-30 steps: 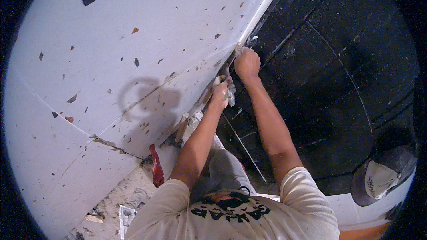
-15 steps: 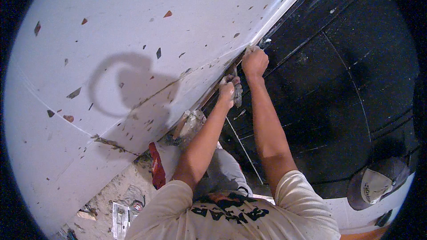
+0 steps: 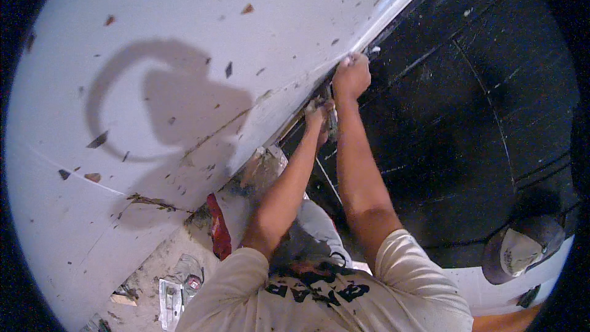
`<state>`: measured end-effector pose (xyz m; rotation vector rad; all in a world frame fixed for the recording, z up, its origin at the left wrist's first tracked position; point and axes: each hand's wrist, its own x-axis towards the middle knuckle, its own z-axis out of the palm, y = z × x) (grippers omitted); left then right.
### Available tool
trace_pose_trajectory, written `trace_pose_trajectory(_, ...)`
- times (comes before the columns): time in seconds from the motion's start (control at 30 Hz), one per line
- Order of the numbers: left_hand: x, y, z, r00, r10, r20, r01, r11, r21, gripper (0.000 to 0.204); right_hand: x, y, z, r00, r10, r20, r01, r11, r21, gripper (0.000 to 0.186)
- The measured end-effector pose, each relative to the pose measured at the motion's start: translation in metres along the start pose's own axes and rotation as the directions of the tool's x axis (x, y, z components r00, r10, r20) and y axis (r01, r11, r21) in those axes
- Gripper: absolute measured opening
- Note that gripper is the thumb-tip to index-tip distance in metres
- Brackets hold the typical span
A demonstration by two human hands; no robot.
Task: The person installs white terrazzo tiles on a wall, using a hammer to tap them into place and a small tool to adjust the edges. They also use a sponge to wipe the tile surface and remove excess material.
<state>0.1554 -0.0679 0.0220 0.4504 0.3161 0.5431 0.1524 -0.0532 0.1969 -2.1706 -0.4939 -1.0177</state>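
Observation:
Both my arms reach forward to the seam where a pale speckled slab (image 3: pixel 184 12) meets a dark, black surface (image 3: pixel 442 141). My right hand (image 3: pixel 352 79) is closed in a fist at the seam, its knuckles upward; what its fingers hold, if anything, is hidden. Just nearer and to the left, my left hand (image 3: pixel 317 115) is closed beside the slab's edge, around a grey, smeared object (image 3: pixel 332 124) whose kind I cannot make out. A pale strip (image 3: pixel 399 9) runs along the seam beyond my right hand.
A cap (image 3: pixel 522 251) is at the lower right by the dark surface. Dusty floor (image 3: pixel 153 273) with a pale flat piece (image 3: pixel 170 304) and debris lies lower left. Brown and grey chips dot the slab, and my shadow falls across it.
My right hand has shifted slightly up along the seam. My left hand stays close by with its wrist turned a little. The shadow on the slab has moved left and grown.

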Motion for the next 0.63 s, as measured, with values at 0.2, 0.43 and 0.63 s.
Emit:
trace_pose_trajectory(0.2, 0.03, -0.018, -0.012, 0.999, 0.04, 0.013, -0.041, 0.995, 0.095, 0.042, -0.014, -0.01, 0.01, 0.988, 0.079, -0.136, -0.068, 0.994, 0.088, 0.025)
trace_pose_trajectory(0.43, 0.042, -0.047, -0.022, 0.999, 0.037, 0.018, -0.04, 0.986, 0.163, 0.046, -0.015, 0.013, 0.009, 0.957, 0.203, -0.21, -0.143, 0.953, 0.266, 0.019)
trace_pose_trajectory(0.63, 0.084, -0.025, -0.04, 0.983, 0.185, -0.014, -0.18, 0.968, 0.177, 0.05, -0.003, -0.035, 0.018, 0.985, -0.005, -0.173, 0.025, 0.993, 0.113, 0.011)
